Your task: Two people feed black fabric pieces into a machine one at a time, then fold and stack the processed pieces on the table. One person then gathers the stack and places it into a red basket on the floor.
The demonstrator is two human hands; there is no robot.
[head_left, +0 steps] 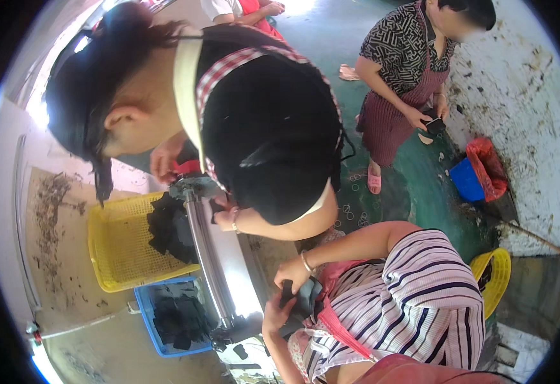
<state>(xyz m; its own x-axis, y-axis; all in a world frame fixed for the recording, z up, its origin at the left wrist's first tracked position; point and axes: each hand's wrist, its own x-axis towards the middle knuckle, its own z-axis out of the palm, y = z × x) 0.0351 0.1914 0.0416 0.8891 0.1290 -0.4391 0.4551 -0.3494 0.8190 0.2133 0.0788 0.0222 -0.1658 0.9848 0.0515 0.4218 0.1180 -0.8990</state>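
Observation:
My right hand (295,273), with a bangle at the wrist, has its fingers closed on a small stack of black flat pieces (307,296). From the other side, my left hand (277,313) pinches the same pieces. Both hands are just in front of my apron, beside a roller machine (209,262) with a shiny metal plate (238,281). What the black pieces are made of, and how many I hold, I cannot make out.
Across the machine a co-worker (267,128) bends close, one hand (224,214) on the plate. Black pieces lie in a yellow basket (110,256) and a blue basket (144,307). Farther off stand another person (408,83), a blue bin (467,180) and a yellow basket (499,281).

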